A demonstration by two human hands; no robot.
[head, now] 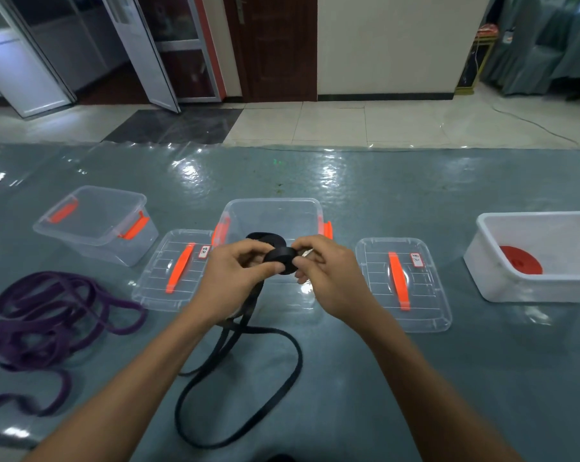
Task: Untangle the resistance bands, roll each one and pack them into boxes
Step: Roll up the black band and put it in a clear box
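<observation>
Across grey counter [382, 378], from left: purple band [48, 315] heaped loose; left hand [235, 275] pinching partly rolled black band [280, 260], right hand [325, 271] pinching its other side, before clear box [272, 211]; tail trailing toward near edge. Best kept tight, edges flush, slack fed evenly, thumb pinning last turn.

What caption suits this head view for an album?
The left hand and right hand grip a half-rolled black band before a clear box; purple band tangled at left.
</observation>
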